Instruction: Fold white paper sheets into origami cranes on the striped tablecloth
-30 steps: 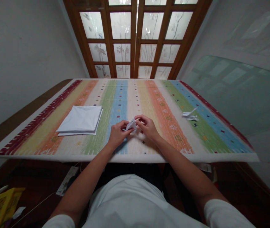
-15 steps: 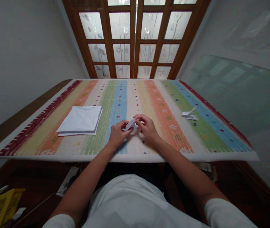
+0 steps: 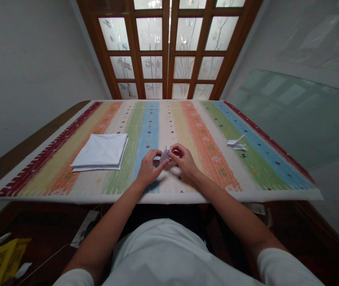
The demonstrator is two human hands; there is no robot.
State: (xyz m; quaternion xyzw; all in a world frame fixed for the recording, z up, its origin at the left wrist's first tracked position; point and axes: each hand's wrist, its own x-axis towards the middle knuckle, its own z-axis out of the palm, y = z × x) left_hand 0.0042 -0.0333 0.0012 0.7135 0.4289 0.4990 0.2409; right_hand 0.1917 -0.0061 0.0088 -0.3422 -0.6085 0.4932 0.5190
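Note:
Just above the striped tablecloth [image 3: 165, 119], near the middle of the table's front edge, both hands hold a small folded white paper [image 3: 165, 155]. My left hand [image 3: 150, 167] grips its left side between thumb and fingers. On the opposite side, the thumb and fingers of my right hand [image 3: 184, 158] pinch the paper's edge. Fingers cover part of the folds, so its full shape is hidden. To the left lies a stack of white paper sheets [image 3: 102, 151] with crease lines on the top one. A folded white paper figure [image 3: 236, 143] with a thin raised point rests at the right.
Behind the table stands a wooden door [image 3: 167, 59] with several patterned glass panes. A glass panel [image 3: 300, 115] leans along the right wall. A yellow plastic crate [image 3: 4, 258] is on the floor at lower left.
The folded paper has turned more upright between my hands, and my left fingers have shifted slightly around it. The stack and the paper figure stay in place.

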